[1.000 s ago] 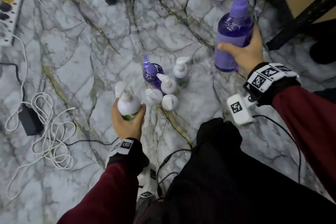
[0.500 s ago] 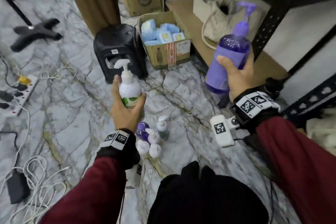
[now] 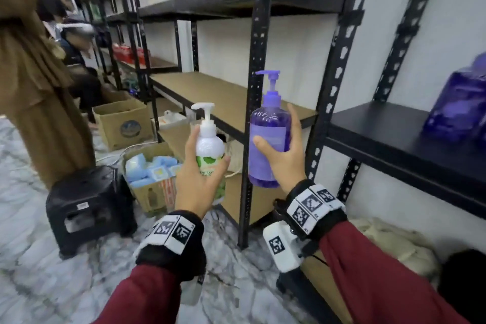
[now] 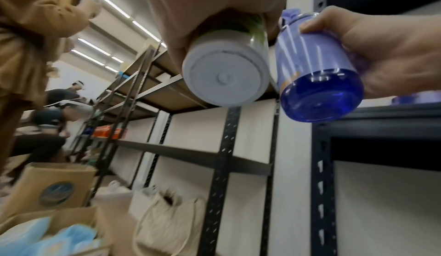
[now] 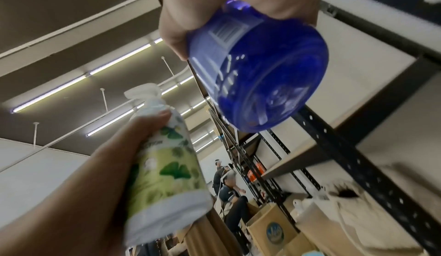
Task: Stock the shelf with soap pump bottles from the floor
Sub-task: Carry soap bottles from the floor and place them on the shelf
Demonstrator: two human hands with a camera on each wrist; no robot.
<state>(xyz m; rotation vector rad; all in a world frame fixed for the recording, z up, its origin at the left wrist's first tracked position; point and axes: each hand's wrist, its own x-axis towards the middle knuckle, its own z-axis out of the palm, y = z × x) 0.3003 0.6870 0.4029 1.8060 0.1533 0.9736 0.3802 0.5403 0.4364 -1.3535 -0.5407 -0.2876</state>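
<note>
The translucent purple plastic pump bottle (image 3: 269,139) is upright in the air, just in front of the black perforated steel upright (image 3: 256,87) of the shelving. The right hand (image 3: 282,163) grasps it around the lower body, thumb across the label and fingers behind. Just to the left of the same upright, the white plastic pump bottle with a green leaf label (image 3: 210,150) is also upright, and the left hand (image 3: 198,179) grasps it around the middle. From the left wrist view the two bottle bases are close together, but whether they touch cannot be told.

The purple bottle looks nearly full of liquid, so it is probably rather heavy for its size. The wall seems stiff and smooth, and could slip in a loose hold. The pump head and thin neck are likely the weak part, so the wide body is the better place to hold, as now. The white bottle is narrower and probably lighter.

Behind the upright is a bare tan wooden shelf board (image 3: 210,92). To the right of the upright is a black shelf board (image 3: 381,129) carrying a blurred purple container (image 3: 457,105) at the edge of the view. To the left and lower, an open cardboard box of blue packets (image 3: 150,173) and a black plastic stool (image 3: 86,205) stand on the grey marble floor (image 3: 39,258).
</note>
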